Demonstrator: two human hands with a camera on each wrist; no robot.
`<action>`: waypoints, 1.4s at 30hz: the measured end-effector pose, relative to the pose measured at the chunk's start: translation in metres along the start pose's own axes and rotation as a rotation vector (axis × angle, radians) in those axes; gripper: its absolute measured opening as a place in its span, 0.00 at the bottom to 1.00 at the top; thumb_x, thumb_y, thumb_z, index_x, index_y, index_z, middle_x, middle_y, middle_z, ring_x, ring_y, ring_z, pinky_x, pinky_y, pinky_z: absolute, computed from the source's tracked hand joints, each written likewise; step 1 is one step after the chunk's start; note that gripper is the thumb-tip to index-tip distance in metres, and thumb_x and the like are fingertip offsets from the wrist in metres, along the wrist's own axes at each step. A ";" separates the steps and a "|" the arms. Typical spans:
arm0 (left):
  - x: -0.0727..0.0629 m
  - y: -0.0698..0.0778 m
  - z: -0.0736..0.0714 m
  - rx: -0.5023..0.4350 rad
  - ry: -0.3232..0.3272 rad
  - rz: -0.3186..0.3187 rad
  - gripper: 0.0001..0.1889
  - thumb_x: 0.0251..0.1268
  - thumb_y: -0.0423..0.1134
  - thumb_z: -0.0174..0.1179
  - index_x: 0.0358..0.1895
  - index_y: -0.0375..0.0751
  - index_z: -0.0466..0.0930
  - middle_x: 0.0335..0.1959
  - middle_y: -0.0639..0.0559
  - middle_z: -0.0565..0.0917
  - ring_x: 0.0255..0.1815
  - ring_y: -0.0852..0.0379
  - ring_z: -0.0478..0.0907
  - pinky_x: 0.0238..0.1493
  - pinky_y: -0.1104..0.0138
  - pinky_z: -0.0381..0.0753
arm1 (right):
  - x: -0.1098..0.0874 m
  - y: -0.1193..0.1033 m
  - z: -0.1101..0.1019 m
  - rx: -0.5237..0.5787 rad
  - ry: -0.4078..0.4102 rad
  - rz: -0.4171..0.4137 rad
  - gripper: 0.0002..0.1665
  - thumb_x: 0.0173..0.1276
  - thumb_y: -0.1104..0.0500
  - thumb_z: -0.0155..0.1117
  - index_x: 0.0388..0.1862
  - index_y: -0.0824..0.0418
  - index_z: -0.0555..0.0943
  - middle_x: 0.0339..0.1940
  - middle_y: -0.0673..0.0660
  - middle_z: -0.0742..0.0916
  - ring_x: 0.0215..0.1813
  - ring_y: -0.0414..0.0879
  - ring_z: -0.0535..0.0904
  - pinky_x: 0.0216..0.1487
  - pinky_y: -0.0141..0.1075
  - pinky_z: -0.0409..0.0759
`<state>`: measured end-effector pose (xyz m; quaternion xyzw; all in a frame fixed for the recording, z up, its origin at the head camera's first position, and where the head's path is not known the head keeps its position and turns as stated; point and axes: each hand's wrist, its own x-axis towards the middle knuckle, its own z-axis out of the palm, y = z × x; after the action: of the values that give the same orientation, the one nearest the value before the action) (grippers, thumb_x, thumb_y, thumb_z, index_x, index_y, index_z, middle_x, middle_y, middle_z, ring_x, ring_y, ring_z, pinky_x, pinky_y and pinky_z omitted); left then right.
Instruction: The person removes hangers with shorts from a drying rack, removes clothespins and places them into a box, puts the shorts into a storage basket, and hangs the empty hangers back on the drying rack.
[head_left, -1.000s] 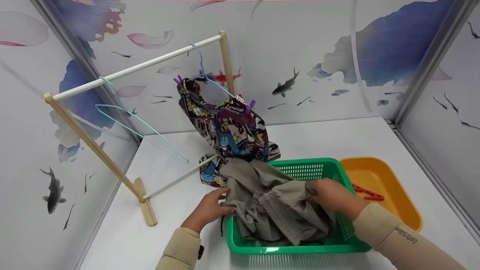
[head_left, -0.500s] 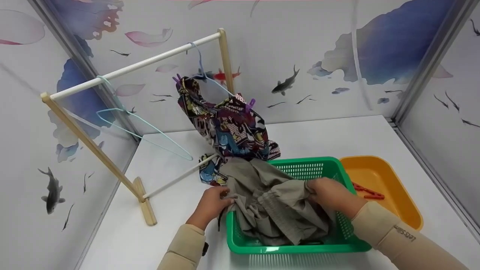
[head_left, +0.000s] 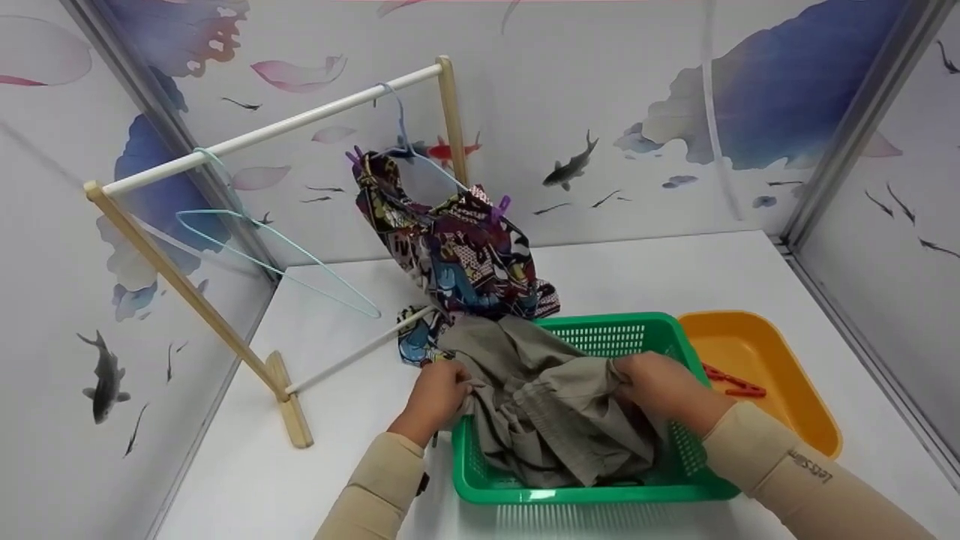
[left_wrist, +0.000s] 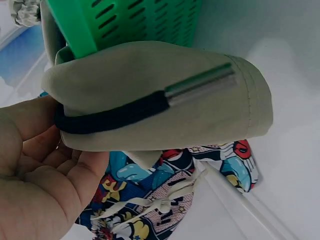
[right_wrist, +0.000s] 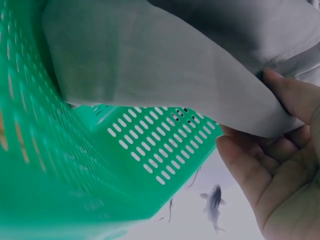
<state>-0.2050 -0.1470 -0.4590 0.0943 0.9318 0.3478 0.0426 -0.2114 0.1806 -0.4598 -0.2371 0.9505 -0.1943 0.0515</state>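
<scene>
Grey-khaki pants (head_left: 517,352) with a gathered elastic waist lie bunched in the green basket (head_left: 600,495), partly over its left and back rim. My left hand (head_left: 435,397) pinches their left side near the rim. In the left wrist view, a dark drawcord (left_wrist: 115,117) with a metal tip hangs over the cloth beside the fingers. My right hand (head_left: 664,386) grips the right side of the pants. In the right wrist view, the thumb lies on top of the cloth (right_wrist: 160,60) and the fingers go under it. The lower part of the pants is hidden in folds.
A rack (head_left: 277,135) stands at the left, with a bare mint hanger (head_left: 277,274) on its bar. Patterned pants (head_left: 465,255) hang from a blue hanger (head_left: 403,120) by purple clothespins (head_left: 501,208). An orange tray (head_left: 757,341) with red clothespins (head_left: 739,384) is right of the basket.
My left hand has moved up and right onto the pants, its fingers closing on the cloth. The right hand keeps its grip in place. The mint hanger has swung slightly.
</scene>
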 end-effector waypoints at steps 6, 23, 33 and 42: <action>0.002 -0.001 0.001 -0.031 0.054 -0.045 0.03 0.65 0.26 0.57 0.34 0.34 0.78 0.29 0.46 0.79 0.27 0.55 0.73 0.29 0.63 0.75 | -0.001 0.001 -0.001 -0.005 0.007 0.005 0.10 0.66 0.64 0.63 0.26 0.56 0.75 0.19 0.48 0.77 0.24 0.40 0.72 0.28 0.35 0.77; -0.007 0.041 0.015 -0.125 0.105 0.037 0.04 0.68 0.30 0.57 0.34 0.39 0.78 0.32 0.49 0.80 0.30 0.57 0.71 0.32 0.64 0.74 | -0.012 -0.001 -0.007 0.051 0.009 0.081 0.10 0.67 0.64 0.62 0.25 0.56 0.76 0.18 0.47 0.75 0.22 0.41 0.71 0.26 0.32 0.76; -0.011 0.072 0.037 -0.083 0.044 0.200 0.03 0.67 0.31 0.58 0.34 0.41 0.78 0.35 0.50 0.80 0.34 0.57 0.74 0.35 0.66 0.76 | -0.025 -0.004 -0.015 0.060 0.018 0.102 0.12 0.66 0.64 0.63 0.24 0.56 0.73 0.16 0.48 0.71 0.21 0.41 0.70 0.23 0.31 0.73; -0.014 0.088 0.052 -0.061 -0.063 0.269 0.03 0.70 0.32 0.55 0.36 0.42 0.77 0.37 0.51 0.80 0.35 0.60 0.75 0.35 0.70 0.75 | -0.037 -0.005 -0.021 0.075 -0.028 0.107 0.08 0.66 0.63 0.64 0.29 0.56 0.75 0.19 0.48 0.73 0.24 0.41 0.72 0.26 0.32 0.77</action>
<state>-0.1715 -0.0515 -0.4400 0.2278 0.8981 0.3752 0.0275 -0.1805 0.2010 -0.4382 -0.1864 0.9531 -0.2232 0.0842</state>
